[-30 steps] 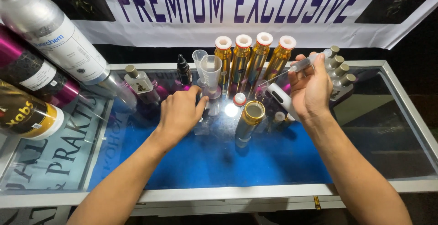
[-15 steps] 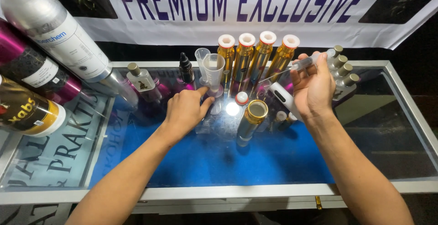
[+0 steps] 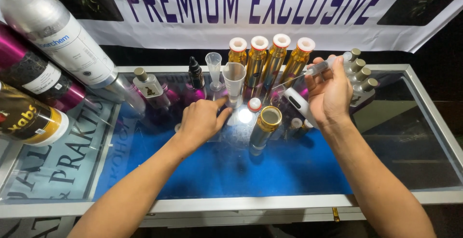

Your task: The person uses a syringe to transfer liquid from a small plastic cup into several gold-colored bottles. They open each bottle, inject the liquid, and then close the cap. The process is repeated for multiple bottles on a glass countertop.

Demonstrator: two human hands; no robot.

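Right hand: raised above the glass surface, fingers curled closed around a clear syringe. Barrel lies between thumb and fingertips; thin needle end points left toward the gold bottles. Plunger end is partly lost against the row of small grey-capped vials behind it.

Left hand: palm down, loosely curled, index finger extended and touching the foot of the clear measuring cylinder. Whether the thumb also pinches it cannot be seen; the palm hides it. A second, narrower cylinder stands just behind.

Open gold-rimmed bottle stands between the hands, near a bright glare spot that washes out the glass there. A white device is half covered by the right palm. Large bottles at left are cut off by the frame edge.
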